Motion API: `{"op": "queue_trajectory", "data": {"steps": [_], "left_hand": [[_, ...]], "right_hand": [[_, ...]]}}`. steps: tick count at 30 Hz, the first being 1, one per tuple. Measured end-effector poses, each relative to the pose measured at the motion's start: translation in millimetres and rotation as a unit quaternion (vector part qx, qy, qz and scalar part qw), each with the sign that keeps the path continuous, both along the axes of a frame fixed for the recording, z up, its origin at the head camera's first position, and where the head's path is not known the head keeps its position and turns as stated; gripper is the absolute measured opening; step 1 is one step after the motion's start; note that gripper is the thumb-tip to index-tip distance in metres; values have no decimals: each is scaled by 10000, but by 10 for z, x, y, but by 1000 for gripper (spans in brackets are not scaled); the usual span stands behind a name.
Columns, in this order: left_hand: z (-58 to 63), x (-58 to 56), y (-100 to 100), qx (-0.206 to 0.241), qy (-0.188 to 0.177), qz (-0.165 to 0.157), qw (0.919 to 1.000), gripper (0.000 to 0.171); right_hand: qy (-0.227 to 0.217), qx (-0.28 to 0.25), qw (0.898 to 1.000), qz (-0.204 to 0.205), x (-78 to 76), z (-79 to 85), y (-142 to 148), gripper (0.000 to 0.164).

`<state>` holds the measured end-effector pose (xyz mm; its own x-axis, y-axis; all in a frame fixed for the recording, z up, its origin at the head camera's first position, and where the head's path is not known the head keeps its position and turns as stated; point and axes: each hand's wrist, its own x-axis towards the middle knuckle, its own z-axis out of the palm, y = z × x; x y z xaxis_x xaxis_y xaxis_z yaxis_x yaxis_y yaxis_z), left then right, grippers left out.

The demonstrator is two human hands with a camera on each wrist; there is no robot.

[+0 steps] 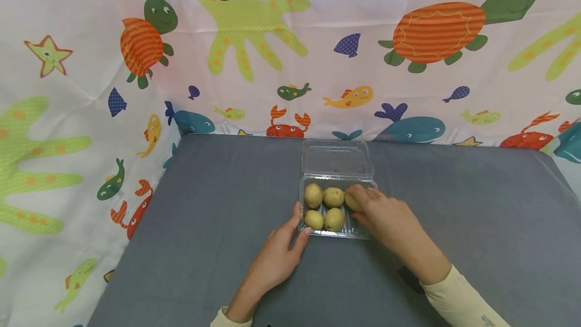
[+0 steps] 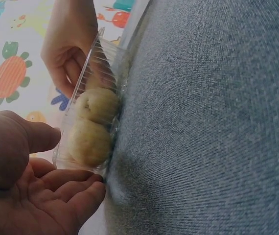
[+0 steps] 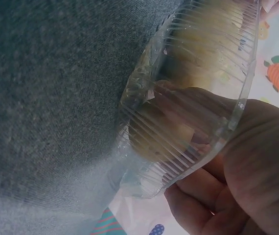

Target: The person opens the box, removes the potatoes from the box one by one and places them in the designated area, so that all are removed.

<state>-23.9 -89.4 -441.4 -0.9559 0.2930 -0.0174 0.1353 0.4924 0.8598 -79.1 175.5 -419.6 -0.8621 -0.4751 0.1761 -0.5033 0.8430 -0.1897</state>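
Note:
A clear plastic clamshell container (image 1: 358, 231) lies with its lid (image 1: 337, 159) folded back away from me. Several small yellow potatoes (image 1: 334, 197) sit in two rows in its left and middle parts. My right hand (image 1: 386, 218) reaches into the right end of the tray and grips a potato (image 3: 156, 134) in the back row, with fingers partly covering it in the head view. At the near left corner, my left hand (image 1: 279, 254) holds the container, thumb (image 2: 44, 136) by the front rim and fingers along the left side.
Grey cloth (image 1: 218, 206) covers the table. A dark flat object (image 1: 410, 280) lies partly under the right wrist. Behind and to the left hangs a white curtain (image 1: 254, 100) printed with sea animals, close behind the raised lid.

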Motion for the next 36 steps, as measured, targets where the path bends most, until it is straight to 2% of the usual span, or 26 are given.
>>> {"op": "queue_trajectory", "data": {"steps": [8,15,28,36], "left_hand": [[-1,-6,7,9,-15,-26,10000,68],[-11,-3,9,-53,-8,-2,10000,68],[-32,22,11,27,162,-29,9999,68],[-26,12,7,32,135,-38,9999,69]], "right_hand": [[-135,44,9999,-71,13,-5,-15,57],[-53,-4,10000,-1,7,-27,-5,55],[109,-246,9996,122,4,-54,54,56],[116,-540,9981,287,2,-48,95,56]]}}
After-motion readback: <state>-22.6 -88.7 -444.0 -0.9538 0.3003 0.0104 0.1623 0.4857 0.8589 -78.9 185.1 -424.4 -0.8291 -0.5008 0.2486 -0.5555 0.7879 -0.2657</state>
